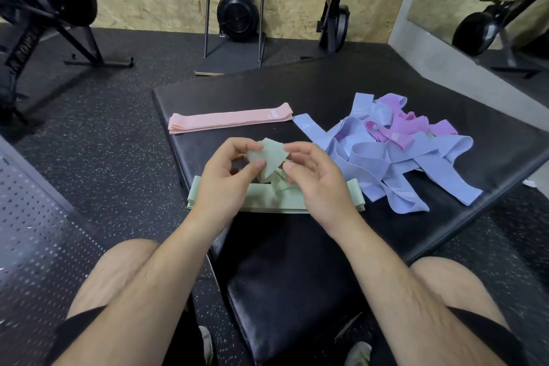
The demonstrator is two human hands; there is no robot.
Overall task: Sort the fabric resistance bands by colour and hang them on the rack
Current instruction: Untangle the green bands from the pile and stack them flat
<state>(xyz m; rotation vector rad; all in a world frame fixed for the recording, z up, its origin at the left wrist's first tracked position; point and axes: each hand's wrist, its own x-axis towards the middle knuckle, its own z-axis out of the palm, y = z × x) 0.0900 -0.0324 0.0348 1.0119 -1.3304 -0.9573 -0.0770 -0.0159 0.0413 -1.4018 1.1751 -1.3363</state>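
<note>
A twisted pale green band is pinched between my left hand and my right hand, just above a flat stack of green bands near the front of the black padded platform. A neat stack of pink bands lies flat farther back on the left. To the right sits a tangled heap of light blue bands with purple bands mixed in on top. No hanging rack is identifiable in view.
A black padded seat lies between my knees. Black exercise machines stand along the chipboard wall behind. A perforated metal panel is at my left. A mirror is on the right wall. Speckled rubber floor surrounds the platform.
</note>
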